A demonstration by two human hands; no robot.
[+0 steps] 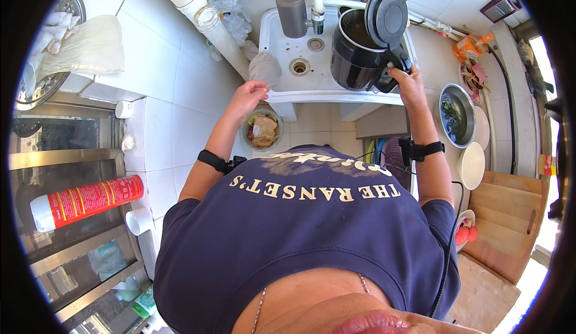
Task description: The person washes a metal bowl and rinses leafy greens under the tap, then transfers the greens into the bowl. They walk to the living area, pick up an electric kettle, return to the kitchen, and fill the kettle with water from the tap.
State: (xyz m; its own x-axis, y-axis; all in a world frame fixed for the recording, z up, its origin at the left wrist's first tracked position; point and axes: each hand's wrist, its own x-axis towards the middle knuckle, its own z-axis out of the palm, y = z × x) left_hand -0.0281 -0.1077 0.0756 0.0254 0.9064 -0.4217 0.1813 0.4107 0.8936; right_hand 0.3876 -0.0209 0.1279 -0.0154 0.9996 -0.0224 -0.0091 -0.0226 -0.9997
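My right hand (pixel 408 84) is closed round the handle of a black electric kettle (pixel 351 59) at the right side of a white sink (pixel 310 84). The kettle's lid (pixel 386 17) stands raised, and liquid seems to be inside. My left hand (pixel 252 94) is at the sink's front left corner, by a grey cloth (pixel 265 67) draped there; its fingers are curled and nearly together, and whether they touch the cloth I cannot tell. A tap with a grey cylindrical attachment (pixel 291 14) stands over the basin, behind the drain (pixel 299 67).
Below the sink's front is a waste bin (pixel 263 130). On the right are a metal bowl with greens in water (pixel 456 116), a cream bowl (pixel 471 166) and a wooden cutting board (pixel 508 221). A thick white pipe (pixel 216 26) runs left of the sink.
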